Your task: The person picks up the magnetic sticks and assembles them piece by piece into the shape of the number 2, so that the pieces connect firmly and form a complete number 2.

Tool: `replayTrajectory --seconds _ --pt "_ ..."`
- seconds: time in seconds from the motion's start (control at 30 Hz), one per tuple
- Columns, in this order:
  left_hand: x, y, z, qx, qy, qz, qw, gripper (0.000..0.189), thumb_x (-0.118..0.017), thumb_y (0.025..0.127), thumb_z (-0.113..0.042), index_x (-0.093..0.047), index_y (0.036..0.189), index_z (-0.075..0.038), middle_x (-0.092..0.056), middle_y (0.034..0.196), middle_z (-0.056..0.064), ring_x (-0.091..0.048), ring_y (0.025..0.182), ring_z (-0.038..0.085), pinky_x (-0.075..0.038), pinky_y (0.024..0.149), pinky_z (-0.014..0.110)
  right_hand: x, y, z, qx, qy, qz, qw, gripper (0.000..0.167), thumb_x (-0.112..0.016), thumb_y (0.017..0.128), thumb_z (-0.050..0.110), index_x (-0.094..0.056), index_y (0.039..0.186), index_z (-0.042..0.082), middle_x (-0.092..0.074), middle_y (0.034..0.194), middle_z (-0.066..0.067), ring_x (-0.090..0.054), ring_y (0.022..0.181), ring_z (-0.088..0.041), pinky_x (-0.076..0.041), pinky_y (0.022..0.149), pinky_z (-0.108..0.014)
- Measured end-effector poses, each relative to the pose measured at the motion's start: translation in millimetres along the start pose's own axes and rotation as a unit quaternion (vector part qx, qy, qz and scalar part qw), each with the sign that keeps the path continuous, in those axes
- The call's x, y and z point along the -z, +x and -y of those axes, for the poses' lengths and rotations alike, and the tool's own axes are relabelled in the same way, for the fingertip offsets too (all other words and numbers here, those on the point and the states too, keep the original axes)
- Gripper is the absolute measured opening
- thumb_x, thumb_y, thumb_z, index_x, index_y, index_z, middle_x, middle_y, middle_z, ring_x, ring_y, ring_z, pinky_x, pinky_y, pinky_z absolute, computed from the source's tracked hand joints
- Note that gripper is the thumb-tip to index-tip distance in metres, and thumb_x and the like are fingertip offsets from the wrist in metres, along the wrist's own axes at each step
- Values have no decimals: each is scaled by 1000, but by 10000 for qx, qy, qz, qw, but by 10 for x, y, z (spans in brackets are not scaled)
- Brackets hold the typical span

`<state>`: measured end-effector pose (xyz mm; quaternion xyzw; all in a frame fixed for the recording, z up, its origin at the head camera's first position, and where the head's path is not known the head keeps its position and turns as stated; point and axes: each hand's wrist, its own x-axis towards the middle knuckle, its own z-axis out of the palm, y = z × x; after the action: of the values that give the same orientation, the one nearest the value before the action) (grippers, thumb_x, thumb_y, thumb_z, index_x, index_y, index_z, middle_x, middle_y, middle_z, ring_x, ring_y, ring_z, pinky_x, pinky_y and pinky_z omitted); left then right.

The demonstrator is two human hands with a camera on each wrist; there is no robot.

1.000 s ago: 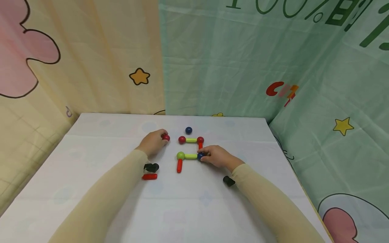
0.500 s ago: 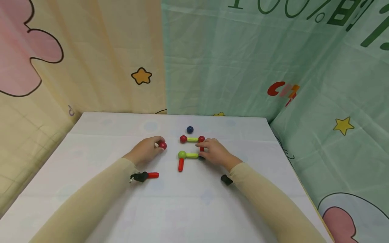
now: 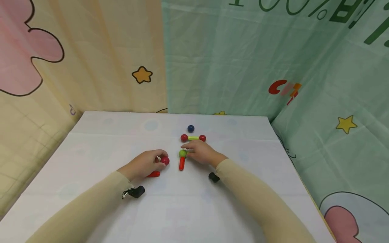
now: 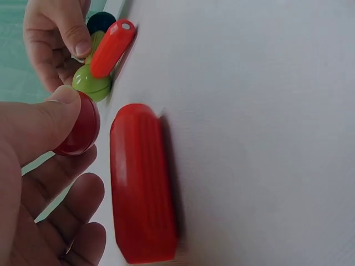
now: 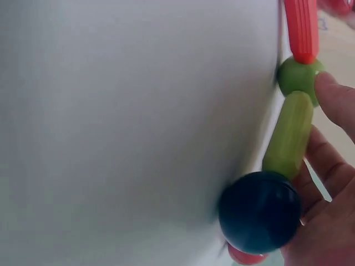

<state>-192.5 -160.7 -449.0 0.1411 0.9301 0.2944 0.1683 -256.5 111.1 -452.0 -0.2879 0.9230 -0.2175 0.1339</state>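
Between thumb and fingertips my left hand (image 3: pixel 144 165) pinches a red ball (image 3: pixel 165 160), just above the table. Close beneath that hand lies a loose red stick (image 4: pixel 141 183). My right hand (image 3: pixel 203 152) holds the green ball (image 3: pixel 182 153), its thumb on the ball and its fingers behind. From the green ball a red stick (image 3: pixel 181 163) points toward the near edge. A yellow-green stick (image 5: pixel 288 136) joins the green ball to a dark blue ball (image 5: pixel 259 213); the hand hides both in the head view.
Beyond the right hand, a yellow-green stick (image 3: pixel 193 138) links two red balls, one at the left (image 3: pixel 184 137) and one at the right (image 3: pixel 202 138). A loose blue ball (image 3: pixel 190 128) sits farther back on the white table (image 3: pixel 188 209). Patterned curtains (image 3: pixel 212 60) stand behind.
My left hand has come nearer with the red ball, over the loose red stick. The right hand has slid left from the blue ball's corner to the green ball.
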Motion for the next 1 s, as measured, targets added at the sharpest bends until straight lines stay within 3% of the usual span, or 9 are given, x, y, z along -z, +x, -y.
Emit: replayTrajectory --seconds 0.4,0.83,1.0 --pt "-117 -48 -8 -122 55 75 9999 36 -76 98 -26 -66 133 -26 -69 111 -3 -61 104 18 -54 93 40 -99 49 -84 -201 368 39 9991 40 -75 99 21 -71 139 25 -72 132 7 -62 117 -12 -52 109 -36" --pt "-204 -62 -84 -120 -92 135 9998 34 -78 96 -25 -68 128 -30 -66 103 -6 -58 97 16 -51 87 35 -76 28 -21 -407 337 79 9986 40 -73 100 21 -70 140 26 -72 132 7 -61 113 -14 -52 109 -37" --pt "-243 -89 -143 -295 20 144 9995 38 -80 95 -27 -67 130 -28 -67 105 -8 -59 100 15 -53 93 37 -83 42 -23 -374 325 50 9988 40 -74 100 21 -70 140 25 -72 130 7 -61 113 -13 -53 108 -36"
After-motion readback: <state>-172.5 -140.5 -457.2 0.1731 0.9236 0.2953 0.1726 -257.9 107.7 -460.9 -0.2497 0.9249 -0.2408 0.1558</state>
